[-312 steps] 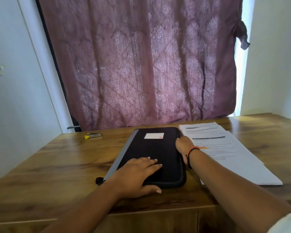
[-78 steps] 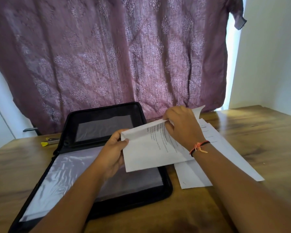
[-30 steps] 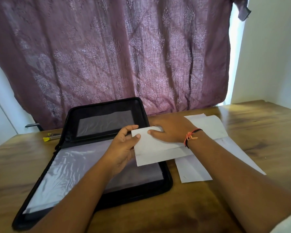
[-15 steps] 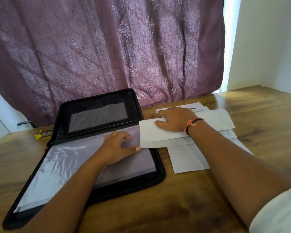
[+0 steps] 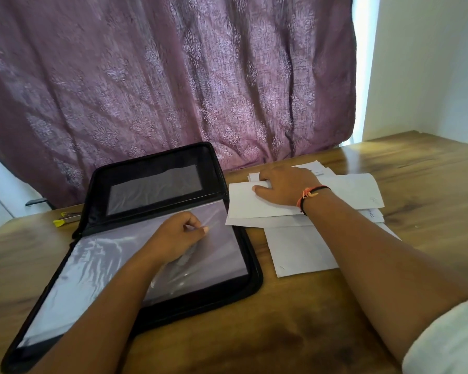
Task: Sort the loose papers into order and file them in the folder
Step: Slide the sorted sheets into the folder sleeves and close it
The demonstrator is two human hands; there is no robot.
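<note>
A black zip folder (image 5: 255, 275) lies open on the wooden table, its lid propped against the curtain. Clear plastic sleeves (image 5: 106, 265) fill its lower half. My left hand (image 5: 177, 237) rests on the top sleeve and pinches the plastic between thumb and fingers near its upper right corner. To the right of the folder lies a pile of loose white papers (image 5: 303, 252), face down. My right hand (image 5: 285, 187) lies on the top sheet (image 5: 254, 205), thumb on top and fingers curled over its far edge.
A small yellow-tipped object (image 5: 62, 220) lies on the table (image 5: 422, 190) behind the folder's left side. A purple patterned curtain (image 5: 173, 76) hangs right behind the table. A white wall stands at the right.
My left hand has let go of the sheet and dropped onto the plastic sleeve. My right hand has carried the sheet right and laid it on the pile beside the folder.
</note>
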